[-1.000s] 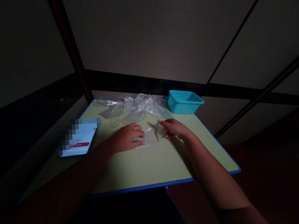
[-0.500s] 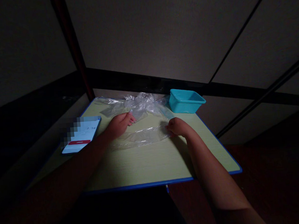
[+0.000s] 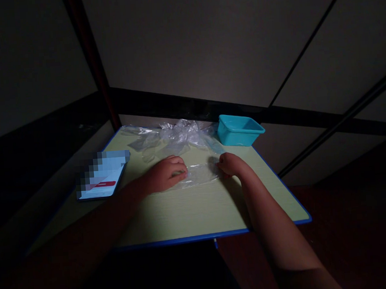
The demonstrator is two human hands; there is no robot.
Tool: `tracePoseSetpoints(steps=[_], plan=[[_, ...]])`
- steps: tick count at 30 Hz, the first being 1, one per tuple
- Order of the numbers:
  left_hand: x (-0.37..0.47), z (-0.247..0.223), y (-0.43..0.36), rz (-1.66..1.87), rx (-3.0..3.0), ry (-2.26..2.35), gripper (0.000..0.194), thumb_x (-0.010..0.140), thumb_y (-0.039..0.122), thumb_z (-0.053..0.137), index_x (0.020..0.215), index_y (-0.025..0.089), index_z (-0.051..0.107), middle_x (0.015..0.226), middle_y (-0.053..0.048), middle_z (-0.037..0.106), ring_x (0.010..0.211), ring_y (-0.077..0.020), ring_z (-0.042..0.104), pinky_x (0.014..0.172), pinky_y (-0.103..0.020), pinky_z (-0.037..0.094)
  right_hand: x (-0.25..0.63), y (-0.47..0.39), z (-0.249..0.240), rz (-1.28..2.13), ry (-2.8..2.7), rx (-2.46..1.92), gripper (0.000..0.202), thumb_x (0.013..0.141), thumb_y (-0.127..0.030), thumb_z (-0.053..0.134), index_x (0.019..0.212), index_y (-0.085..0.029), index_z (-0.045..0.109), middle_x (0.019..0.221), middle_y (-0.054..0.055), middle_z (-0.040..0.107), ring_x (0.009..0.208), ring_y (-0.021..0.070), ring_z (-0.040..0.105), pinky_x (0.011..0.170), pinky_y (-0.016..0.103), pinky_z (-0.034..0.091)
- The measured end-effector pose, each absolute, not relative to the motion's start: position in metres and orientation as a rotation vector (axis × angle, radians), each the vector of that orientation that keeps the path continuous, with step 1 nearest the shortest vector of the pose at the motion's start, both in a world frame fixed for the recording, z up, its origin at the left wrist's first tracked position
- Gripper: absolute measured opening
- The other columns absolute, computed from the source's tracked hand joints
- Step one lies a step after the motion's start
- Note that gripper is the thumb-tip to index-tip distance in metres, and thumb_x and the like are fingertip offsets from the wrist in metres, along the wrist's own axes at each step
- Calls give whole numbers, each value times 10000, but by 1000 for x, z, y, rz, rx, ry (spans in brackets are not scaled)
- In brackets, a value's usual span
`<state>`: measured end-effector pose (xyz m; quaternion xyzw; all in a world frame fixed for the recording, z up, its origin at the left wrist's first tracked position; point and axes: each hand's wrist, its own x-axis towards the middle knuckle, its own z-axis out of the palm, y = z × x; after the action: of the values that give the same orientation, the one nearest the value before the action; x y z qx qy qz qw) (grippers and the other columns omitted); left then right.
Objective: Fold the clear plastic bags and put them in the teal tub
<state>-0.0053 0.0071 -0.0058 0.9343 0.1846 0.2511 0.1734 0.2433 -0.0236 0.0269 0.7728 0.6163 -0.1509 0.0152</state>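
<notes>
A flattened clear plastic bag (image 3: 201, 174) lies in a strip across the middle of the table. My right hand (image 3: 230, 164) is closed on its right end, the fingers curled under and partly hidden. On the bag's left part rests my left hand (image 3: 168, 173), palm down, its fingers bent and the thumb close to the fingertips, apparently gripping the film. The hand covers that stretch of the bag. Behind both hands is a crumpled heap of clear plastic bags (image 3: 186, 136).
A turquoise plastic basket (image 3: 237, 137) stands at the table's back right corner. On the left lies a phone or tablet (image 3: 105, 175) with a lit screen. The pale table (image 3: 184, 215) has a blue edge, and a panelled wall (image 3: 186, 43) rises behind it.
My left hand has come down and toward me, from above the strip's far side onto the bag's left part. My right hand has stayed at the right end.
</notes>
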Motion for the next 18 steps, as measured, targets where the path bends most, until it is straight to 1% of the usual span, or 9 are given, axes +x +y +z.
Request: tracePoseSetpoints(steps=[2, 4, 9, 14, 16, 18], plan=[[-1, -6, 1, 663, 2722, 463, 260, 891, 356, 496, 999, 177, 650, 1019, -87, 599, 983, -203, 545, 891, -336, 419, 243, -24, 26, -462, 1917, 2402, 223, 853, -225, 509, 832, -107, 697, 612, 124, 693, 561, 185, 647, 601, 251, 431], [2, -7, -3, 628, 2779, 445, 272, 874, 378, 528, 1039, 196, 645, 1073, -90, 591, 1024, -219, 533, 921, -358, 403, 243, -23, 26, -465, 1915, 2403, 215, 846, -222, 516, 825, -109, 698, 608, 120, 692, 569, 188, 649, 602, 250, 433], [5, -7, -5, 539, 2813, 405, 255, 867, 386, 537, 1019, 214, 647, 1032, -70, 617, 989, -213, 551, 908, -351, 404, 244, -23, 26, -492, 1920, 2445, 201, 843, -225, 521, 805, -124, 690, 531, 86, 662, 550, 173, 639, 587, 236, 432], [4, -7, -5, 517, 2825, 407, 257, 865, 379, 541, 1031, 211, 642, 1036, -69, 622, 989, -213, 554, 902, -344, 403, 247, -23, 25, -543, 1995, 2475, 192, 852, -231, 508, 735, -146, 634, 518, 60, 634, 466, 150, 602, 489, 223, 409], [4, -7, -5, 501, 2836, 411, 260, 863, 381, 544, 1030, 206, 639, 1039, -69, 621, 991, -214, 553, 904, -344, 401, 248, -24, 25, -684, 2043, 2522, 192, 858, -220, 498, 697, -157, 581, 519, 35, 609, 430, 138, 587, 443, 214, 400], [5, -6, -5, 490, 2845, 408, 267, 861, 383, 547, 1037, 203, 636, 1038, -70, 621, 990, -215, 551, 905, -344, 400, 248, -25, 25, -959, 2083, 2602, 208, 860, -194, 496, 656, -165, 522, 494, 2, 560, 400, 126, 567, 412, 204, 403]])
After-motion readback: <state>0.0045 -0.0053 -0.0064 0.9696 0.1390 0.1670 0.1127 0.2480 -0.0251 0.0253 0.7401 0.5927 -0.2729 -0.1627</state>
